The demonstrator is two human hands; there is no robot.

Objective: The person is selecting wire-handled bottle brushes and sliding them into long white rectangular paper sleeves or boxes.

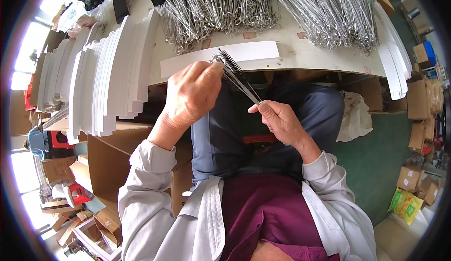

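**Thin wire brushes held between both hands above the lap**

Small bundle of thin twisted-wire brushes with black bristle tips [237, 77], slanting from upper left to lower right. Bristle ends pinched by the left hand [190, 96], fingers closed over them just at the table edge. Bare wire stems gripped between thumb and fingertips of the right hand [279, 120], lower and nearer the body. Just behind, a long white paper strip [188, 62] lying flat on the pale table [305, 54]. Farther back, heaps of loose silver wire stems [282, 7]. To the left, fanned stacks of white card strips [108, 73]. Below, blue trousers, brown cardboard boxes [418, 101] and green floor [376, 157].
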